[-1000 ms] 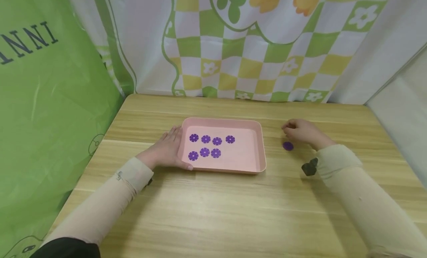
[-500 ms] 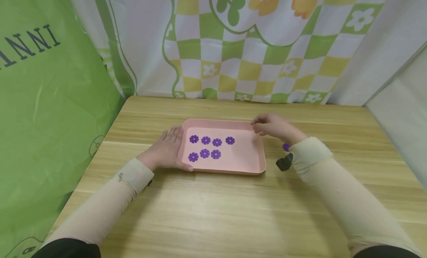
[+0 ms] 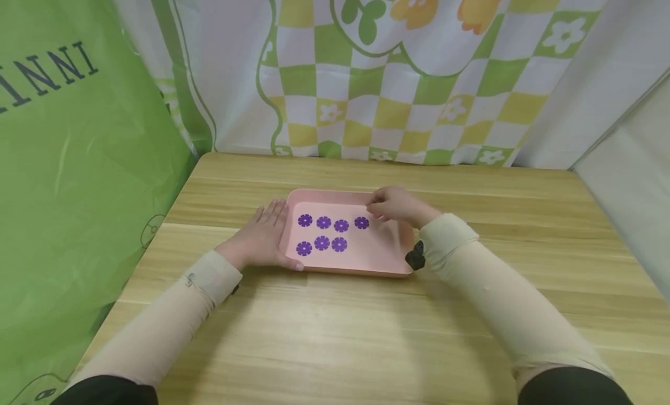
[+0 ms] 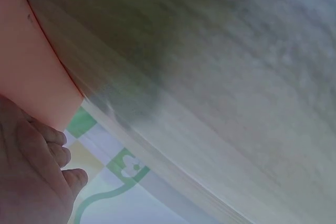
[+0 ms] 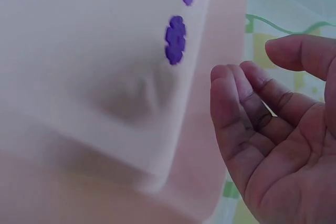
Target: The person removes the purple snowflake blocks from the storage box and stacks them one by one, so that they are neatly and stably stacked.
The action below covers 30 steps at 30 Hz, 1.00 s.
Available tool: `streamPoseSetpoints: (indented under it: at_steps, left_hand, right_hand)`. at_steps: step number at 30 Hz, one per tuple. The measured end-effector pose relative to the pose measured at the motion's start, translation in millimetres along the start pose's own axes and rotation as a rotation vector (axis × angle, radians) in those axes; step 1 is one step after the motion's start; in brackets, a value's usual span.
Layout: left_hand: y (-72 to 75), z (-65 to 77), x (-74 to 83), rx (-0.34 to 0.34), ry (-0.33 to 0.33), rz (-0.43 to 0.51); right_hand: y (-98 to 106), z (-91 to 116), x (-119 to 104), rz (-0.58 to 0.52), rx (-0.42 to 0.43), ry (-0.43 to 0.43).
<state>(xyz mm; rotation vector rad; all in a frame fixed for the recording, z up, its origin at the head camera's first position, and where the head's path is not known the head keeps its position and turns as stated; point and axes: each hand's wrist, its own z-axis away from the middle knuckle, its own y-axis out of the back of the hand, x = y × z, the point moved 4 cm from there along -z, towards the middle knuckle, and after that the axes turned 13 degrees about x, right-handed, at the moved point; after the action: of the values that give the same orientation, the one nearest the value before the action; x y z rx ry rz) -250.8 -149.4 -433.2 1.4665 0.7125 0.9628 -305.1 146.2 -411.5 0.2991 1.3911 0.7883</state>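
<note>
"Where are the purple discs (image 3: 324, 247)?"
"Seven lie in the pink tray (image 3: 366, 256)."
"Around it?"
"Left hand (image 3: 259, 235) — straight-fingered against the tray's side; right hand (image 3: 399, 207) — loose above it, grasping nothing visible. Tabletop (image 3: 335, 329) beneath."

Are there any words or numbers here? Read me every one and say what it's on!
"INNI", on the green sheet at the left; the picture's edge cuts off its start.
A small mark on the left sleeve cuff is too tiny to read.
I see no numbers.
</note>
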Motion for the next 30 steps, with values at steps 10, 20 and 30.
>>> streamPoseSetpoints:
  at_steps: [10, 20, 30]
  left_hand:
    - [-0.9, 0.3, -0.1, -0.014, 0.000, 0.001]
    - [1.2, 0.0, 0.7, -0.018, 0.009, 0.020]
    - [-0.2, -0.7, -1.6, -0.019, 0.018, 0.031]
  right_hand:
    - [-17, -7, -6, 0.383, 0.038, 0.002]
    - [-29, -12, -5, 0.299, 0.035, -0.032]
    - [-33, -15, -3, 0.321, 0.053, 0.001]
